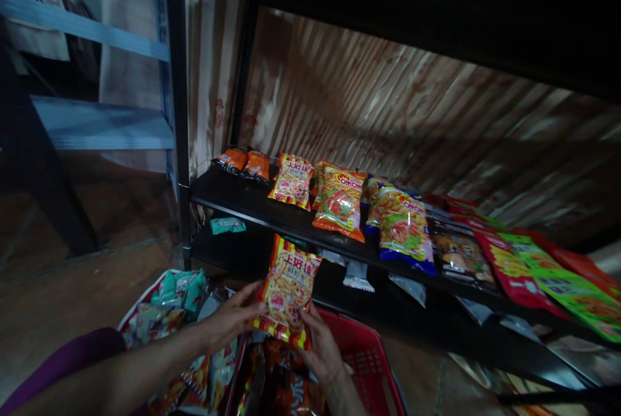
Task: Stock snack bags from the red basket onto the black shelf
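Observation:
Between my two hands I hold a red-and-yellow snack bag (289, 290), its printed front facing me, above a red basket (371, 364). My left hand (240, 307) grips its left edge with the thumb on the front. My right hand (317, 343) closes on the lower right edge. A matching snack bag (292, 181) stands on the black shelf (233, 199) just behind. To its right is an orange noodle-snack bag (339, 199), then a blue-edged bag (405, 225). Dark snack packs lie in the red basket below my hands.
Orange packs (257, 165) sit at the shelf's left end; red and green bags (557, 273) lean at its right. A lower shelf holds a teal packet (228, 225). Another basket (129, 316) with mixed packs stands at lower left. A blue-lit metal rack (101, 125) rises on the left.

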`<state>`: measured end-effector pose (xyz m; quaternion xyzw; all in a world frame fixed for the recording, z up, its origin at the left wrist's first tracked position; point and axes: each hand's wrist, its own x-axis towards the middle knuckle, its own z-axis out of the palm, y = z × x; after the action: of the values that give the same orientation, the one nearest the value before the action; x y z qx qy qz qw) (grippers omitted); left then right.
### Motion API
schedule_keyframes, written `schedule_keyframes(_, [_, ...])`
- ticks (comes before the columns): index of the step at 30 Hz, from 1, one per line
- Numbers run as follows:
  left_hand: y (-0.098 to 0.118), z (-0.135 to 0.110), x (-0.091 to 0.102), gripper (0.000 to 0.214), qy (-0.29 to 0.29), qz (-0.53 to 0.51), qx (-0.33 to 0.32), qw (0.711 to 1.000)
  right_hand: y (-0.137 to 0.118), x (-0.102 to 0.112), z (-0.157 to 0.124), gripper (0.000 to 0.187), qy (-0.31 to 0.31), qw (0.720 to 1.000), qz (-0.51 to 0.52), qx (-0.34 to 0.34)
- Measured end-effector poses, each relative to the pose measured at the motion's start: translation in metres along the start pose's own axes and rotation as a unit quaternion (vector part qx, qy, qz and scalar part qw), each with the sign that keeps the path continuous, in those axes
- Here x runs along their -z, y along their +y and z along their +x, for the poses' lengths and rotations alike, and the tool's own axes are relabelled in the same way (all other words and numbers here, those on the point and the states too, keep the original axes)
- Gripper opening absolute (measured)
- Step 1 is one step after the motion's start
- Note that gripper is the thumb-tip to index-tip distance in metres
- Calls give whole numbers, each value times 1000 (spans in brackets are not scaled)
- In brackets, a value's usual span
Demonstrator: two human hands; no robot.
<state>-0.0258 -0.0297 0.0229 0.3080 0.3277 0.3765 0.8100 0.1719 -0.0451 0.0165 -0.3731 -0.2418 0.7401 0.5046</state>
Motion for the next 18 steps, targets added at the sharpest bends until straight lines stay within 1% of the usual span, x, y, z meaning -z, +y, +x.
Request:
schedule_keyframes(3, [-1, -5, -3, 56, 36, 25, -46, 998, 5, -7, -4, 46, -6, 1000, -16, -9])
schedule_keyframes(5, [-3, -6, -2, 54, 40, 42, -79, 995, 8, -10, -6, 42, 12, 1000, -25, 2])
schedule_keyframes(8, [-4, -8, -1, 59, 30, 65, -116, 991, 11, -15, -11, 40, 33, 997, -51, 46])
schedule_keyframes(11, [1, -11, -2, 65, 10, 89, -145, 985, 8, -25, -15, 44, 27, 990, -96, 101])
schedule_keyframes(14, [19, -10, -5, 71, -11, 111, -168, 979, -5, -40, -12, 46, 30, 981, -124, 143])
schedule_keyframes(16, [37, -4, -9, 76, -15, 128, -191, 973, -20, -52, -4, 47, 38, 976, -132, 170])
schedule_keyframes(18, [59, 8, -14, 80, -13, 145, -214, 966, -39, -64, 10, 49, 44, 968, -136, 206])
